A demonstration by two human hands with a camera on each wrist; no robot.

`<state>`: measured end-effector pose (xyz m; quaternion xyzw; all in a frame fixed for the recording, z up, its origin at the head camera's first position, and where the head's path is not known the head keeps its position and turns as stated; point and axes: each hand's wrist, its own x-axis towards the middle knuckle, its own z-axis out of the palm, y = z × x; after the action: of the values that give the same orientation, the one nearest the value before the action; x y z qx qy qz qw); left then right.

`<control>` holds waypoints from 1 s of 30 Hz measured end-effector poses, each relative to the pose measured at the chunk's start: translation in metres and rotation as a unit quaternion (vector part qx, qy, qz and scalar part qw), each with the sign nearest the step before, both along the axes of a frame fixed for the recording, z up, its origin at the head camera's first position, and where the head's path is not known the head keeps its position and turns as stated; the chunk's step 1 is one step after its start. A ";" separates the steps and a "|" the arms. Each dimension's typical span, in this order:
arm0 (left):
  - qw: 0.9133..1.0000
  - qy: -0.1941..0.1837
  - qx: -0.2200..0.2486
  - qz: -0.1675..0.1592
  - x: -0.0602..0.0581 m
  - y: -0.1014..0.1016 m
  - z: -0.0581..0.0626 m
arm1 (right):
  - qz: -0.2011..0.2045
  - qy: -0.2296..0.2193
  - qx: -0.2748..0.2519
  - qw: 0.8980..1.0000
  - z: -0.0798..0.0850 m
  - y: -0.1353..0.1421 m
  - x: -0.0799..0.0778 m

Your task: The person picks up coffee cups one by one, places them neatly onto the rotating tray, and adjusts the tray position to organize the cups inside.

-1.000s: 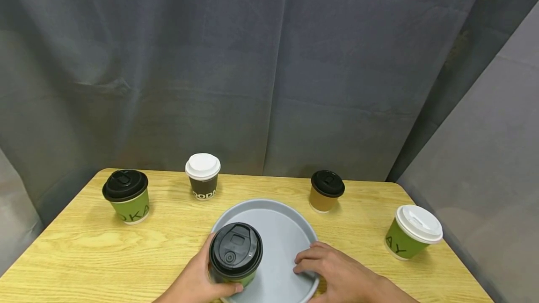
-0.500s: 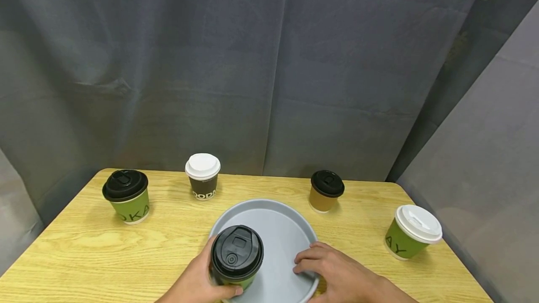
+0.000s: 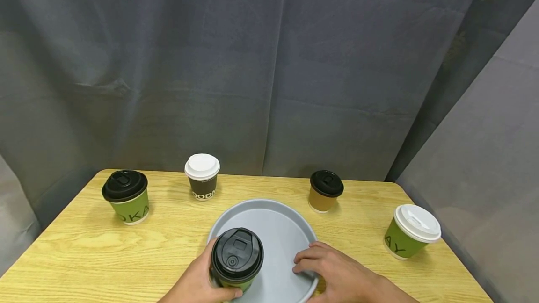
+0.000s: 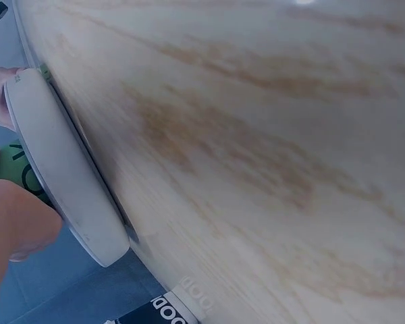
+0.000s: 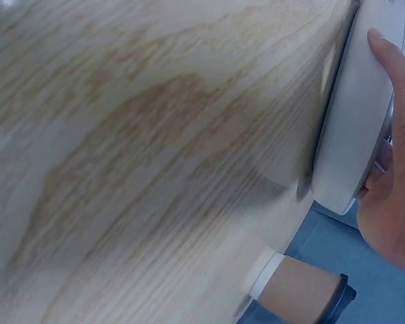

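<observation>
Green cup (image 3: 237, 257) sits within left grip (image 3: 201, 276).

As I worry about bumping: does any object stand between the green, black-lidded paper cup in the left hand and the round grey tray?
Nothing visible, though the cup's base is hidden. The left hand holds it above or in the tray; the right hand grips the tray's right side.

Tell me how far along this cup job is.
Done: the gray tray sits on the table. In hand: the left hand grips a black-lidded green cup, on or just above the tray; the right hand grips the tray. Possibly left: four cups standing off it.
</observation>
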<state>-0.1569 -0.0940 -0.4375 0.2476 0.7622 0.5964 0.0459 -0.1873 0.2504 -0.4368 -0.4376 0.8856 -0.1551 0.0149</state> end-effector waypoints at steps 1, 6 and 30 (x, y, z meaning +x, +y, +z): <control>1.000 0.003 -0.002 0.000 0.000 0.000 0.000 | 0.001 0.002 0.000 1.000 0.000 0.000 0.000; 1.000 0.001 -0.004 -0.005 -0.001 -0.001 -0.001 | 0.006 0.008 -0.008 1.000 0.000 0.000 0.000; 0.999 -0.039 -0.024 -0.015 -0.004 -0.006 0.001 | 0.008 0.026 -0.008 1.000 -0.001 -0.001 0.001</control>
<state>-0.1608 -0.1004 -0.4368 0.2345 0.7699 0.5867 0.0900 -0.1865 0.2494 -0.4375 -0.4491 0.8807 -0.1504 -0.0105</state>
